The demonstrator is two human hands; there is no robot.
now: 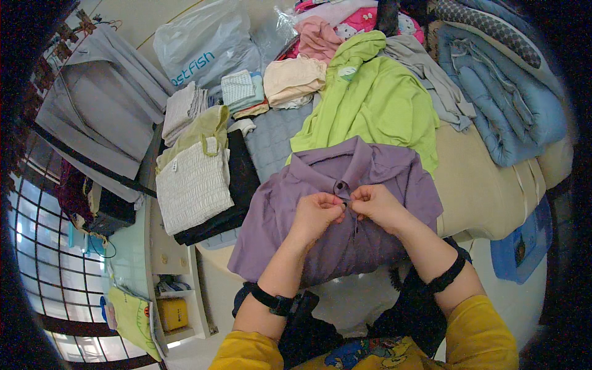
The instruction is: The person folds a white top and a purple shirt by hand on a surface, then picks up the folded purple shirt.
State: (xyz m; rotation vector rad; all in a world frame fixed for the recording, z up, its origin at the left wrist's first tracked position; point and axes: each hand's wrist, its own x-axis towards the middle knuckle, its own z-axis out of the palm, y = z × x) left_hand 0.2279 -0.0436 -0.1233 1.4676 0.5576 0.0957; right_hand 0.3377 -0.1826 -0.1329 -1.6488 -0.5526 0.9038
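Observation:
A purple polo shirt (296, 185) lies spread before me, its collar pointing away and its lower part hanging over the front edge of the seat. My left hand (321, 213) pinches the placket at a small dark button (344, 205) between thumb and fingers. Close beside it, my right hand (377, 206) grips the other side of the same placket with its fingertips. One dark button (341, 185) shows fastened or lying just below the collar. My fingertips partly hide the button between them.
A lime green garment (370, 101) lies beyond the shirt. On the left are a folded white textured garment (194, 189) and black cloth (243, 171). Folded towels (238, 90), a plastic bag (208, 41) and a blue quilt (499, 101) lie farther back. A blue bin (522, 245) stands right.

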